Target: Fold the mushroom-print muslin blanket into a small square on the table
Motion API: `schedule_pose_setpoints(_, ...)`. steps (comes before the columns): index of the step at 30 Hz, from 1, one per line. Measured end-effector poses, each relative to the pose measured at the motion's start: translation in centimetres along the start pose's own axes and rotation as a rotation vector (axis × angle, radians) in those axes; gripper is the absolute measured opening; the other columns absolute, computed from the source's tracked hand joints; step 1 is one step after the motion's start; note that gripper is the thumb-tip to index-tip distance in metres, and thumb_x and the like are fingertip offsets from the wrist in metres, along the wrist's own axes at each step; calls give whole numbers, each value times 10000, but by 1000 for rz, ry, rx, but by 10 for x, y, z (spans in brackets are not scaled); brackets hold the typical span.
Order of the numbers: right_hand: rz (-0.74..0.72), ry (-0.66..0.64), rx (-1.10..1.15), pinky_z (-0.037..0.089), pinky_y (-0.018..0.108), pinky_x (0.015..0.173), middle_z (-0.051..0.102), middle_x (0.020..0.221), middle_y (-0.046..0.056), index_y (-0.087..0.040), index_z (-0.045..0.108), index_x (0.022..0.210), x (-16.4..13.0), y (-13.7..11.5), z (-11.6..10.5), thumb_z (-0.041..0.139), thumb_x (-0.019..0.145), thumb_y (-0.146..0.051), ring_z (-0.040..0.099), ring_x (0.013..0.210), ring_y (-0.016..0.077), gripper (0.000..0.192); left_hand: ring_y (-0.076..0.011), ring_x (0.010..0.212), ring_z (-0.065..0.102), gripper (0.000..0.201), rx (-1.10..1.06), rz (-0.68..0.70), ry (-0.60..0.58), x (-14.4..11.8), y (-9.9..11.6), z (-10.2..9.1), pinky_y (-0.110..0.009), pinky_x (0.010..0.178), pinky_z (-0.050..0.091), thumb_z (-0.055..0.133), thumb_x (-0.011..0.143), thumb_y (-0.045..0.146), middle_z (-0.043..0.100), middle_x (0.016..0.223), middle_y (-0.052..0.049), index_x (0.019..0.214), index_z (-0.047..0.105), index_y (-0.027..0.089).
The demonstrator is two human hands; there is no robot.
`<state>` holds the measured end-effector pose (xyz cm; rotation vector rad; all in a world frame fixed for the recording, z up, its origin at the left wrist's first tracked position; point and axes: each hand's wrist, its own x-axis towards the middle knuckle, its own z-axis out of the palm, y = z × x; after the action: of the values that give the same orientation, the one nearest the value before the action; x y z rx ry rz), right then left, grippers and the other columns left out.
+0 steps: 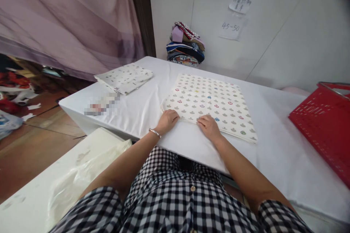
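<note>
Red basket [322, 123] crowding right side

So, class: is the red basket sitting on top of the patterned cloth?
No, the red basket stands at the table's right edge, apart from the patterned cloth.

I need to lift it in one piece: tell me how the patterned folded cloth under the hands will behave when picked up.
The patterned cloth lies flat in thin layers, so it is probably floppy and would sag off both hands, left hand and right hand. It looks light. On the smooth white table cover it may slide if pushed.
</note>
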<state>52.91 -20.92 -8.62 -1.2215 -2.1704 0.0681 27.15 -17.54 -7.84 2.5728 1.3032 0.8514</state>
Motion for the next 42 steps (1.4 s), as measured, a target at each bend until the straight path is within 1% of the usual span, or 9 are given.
schedule_pose_setpoints(10,18,-11,18,391,323,740,619,859,46,-205,676,818,2,-1,3,470,884,-198,505,801,182,217,-188,892,532,196,30,30,1,0,4,-2,-353,834,419,425,896,220,621,892,-59,830,602,172)
schedule_pose_setpoints(18,-10,-45,34,424,348,770,625,906,55,-240,698,954,-1,-5,-2,501,885,-242,532,847,200,209,-182,890,544,234,29,54,-15,-5,4,-9,-347,838,427,418,911,262,631,888,-65,844,627,181)
schedule_pose_setpoints(21,3,-54,41,437,361,778,623,907,53,-258,702,966,-2,-4,-1,506,877,-242,536,860,202,216,-188,854,553,255,69,-74,37,-10,-4,-17,-350,817,428,430,907,292,637,845,-64,791,630,185)
schedule_pose_setpoints(25,-4,-49,50,444,362,765,620,882,50,-264,705,972,-3,-3,1,511,870,-238,539,847,201,221,-205,857,551,236,87,-358,210,-16,-23,-31,-352,804,433,474,871,312,639,856,-72,741,628,188)
schedule_pose_setpoints(28,-26,-38,41,442,361,756,623,880,52,-260,707,976,-2,-3,3,508,871,-228,539,836,201,228,-199,846,566,190,0,-606,306,-14,-33,-38,-328,774,439,514,827,314,649,868,-63,748,635,189)
schedule_pose_setpoints(30,-34,-29,35,440,362,757,625,888,53,-256,708,977,-2,-3,4,501,873,-219,539,837,202,235,-186,805,578,190,-80,-755,305,-9,-36,-41,-307,723,439,531,802,338,658,855,-50,745,640,193)
schedule_pose_setpoints(33,-32,-19,36,441,361,758,627,890,51,-256,709,974,-3,-4,5,493,875,-217,543,838,200,241,-167,719,581,248,-166,-910,236,1,-37,-43,-280,628,418,536,781,412,664,796,-37,712,636,196)
schedule_pose_setpoints(37,-19,-18,50,445,360,762,631,898,48,-264,709,974,-3,-5,5,494,875,-228,551,845,200,239,-173,658,583,330,-140,-950,120,10,-39,-42,-274,565,394,543,758,499,663,732,-52,666,616,191)
schedule_pose_setpoints(42,-7,-9,53,450,368,766,636,899,48,-258,707,973,-3,-5,5,497,872,-240,555,853,205,233,-231,775,619,352,-18,-905,34,17,-46,-38,-292,617,416,573,722,531,678,794,-105,687,625,184)
